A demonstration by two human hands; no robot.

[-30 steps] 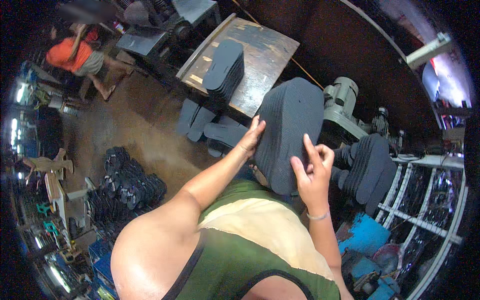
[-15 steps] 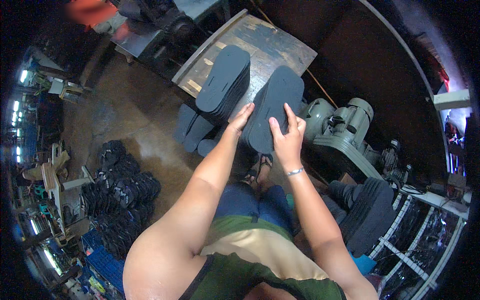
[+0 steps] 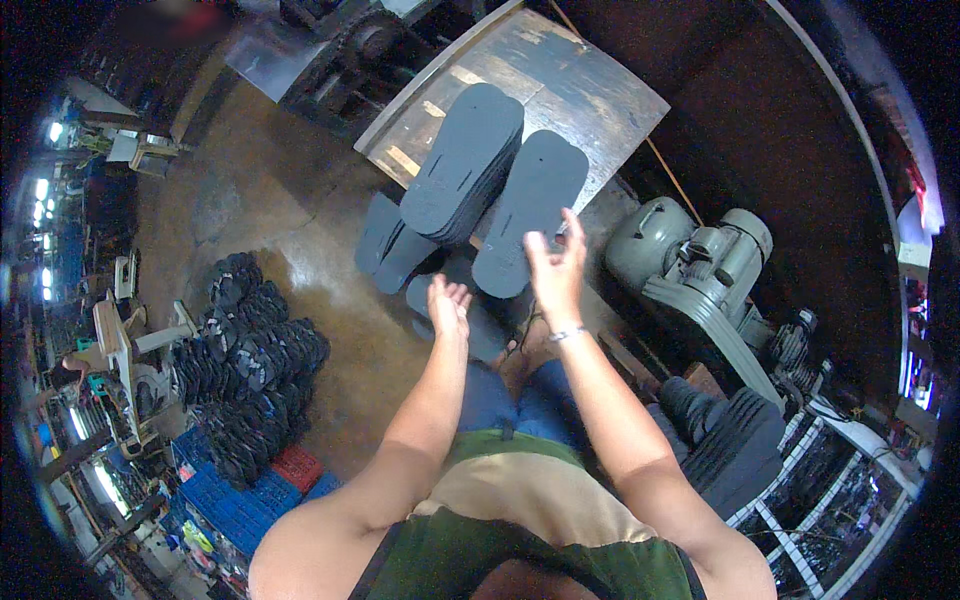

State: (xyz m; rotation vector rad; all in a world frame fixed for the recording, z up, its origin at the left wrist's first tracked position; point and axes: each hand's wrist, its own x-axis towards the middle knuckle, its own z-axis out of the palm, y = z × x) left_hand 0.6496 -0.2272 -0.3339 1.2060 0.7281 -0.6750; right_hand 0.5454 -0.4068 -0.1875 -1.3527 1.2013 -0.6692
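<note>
Two grey foam sole stacks lie side by side at the near edge of a worn wooden table: a left stack (image 3: 462, 150) and a right stack (image 3: 535, 205). Small slits and holes mark their top soles. My right hand (image 3: 558, 275) is at the near right edge of the right stack, thumb and fingers spread; whether it touches the stack I cannot tell. My left hand (image 3: 450, 308) is off both stacks, lower down, fingers loosely apart and nothing in them. Below it more grey soles (image 3: 480, 325) show, partly hidden by the hand.
The wooden table (image 3: 590, 75) is ahead. Further soles (image 3: 385, 245) stand left of its near edge. A grey motor (image 3: 735, 250) is to the right, with another sole stack (image 3: 735, 440) behind it. Dark sandal piles (image 3: 245, 370) and blue crates (image 3: 235, 500) are on the left.
Both hands were against the sides of the right stack. My left hand has come away and down toward me; my right hand has moved slightly down and left. The view has shifted a little.
</note>
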